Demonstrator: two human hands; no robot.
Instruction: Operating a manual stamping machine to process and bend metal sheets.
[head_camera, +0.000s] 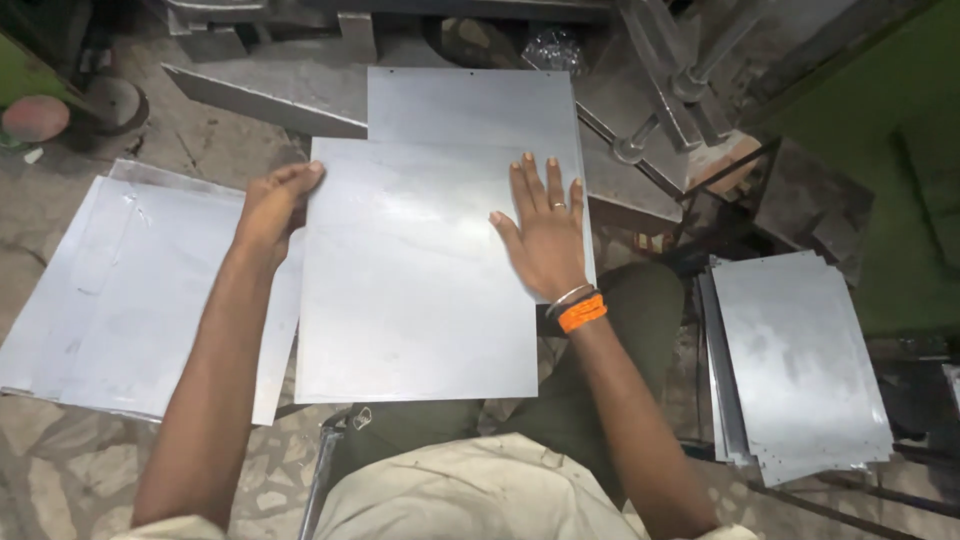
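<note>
while the left hand (275, 205) is curling over the left edge of the top metal sheet (410, 290), the right hand (545, 240) is pressing flat and open on it, steadying it over another sheet (470, 105) just beyond the fingertips.

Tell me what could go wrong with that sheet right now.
1. The left hand grips the top sheet's bare edge; it could cut the fingers.
2. The right hand only lies flat on the sheet, so it may slide on the sheet below.
3. The near edge overhangs the lap and could tip down.
</note>
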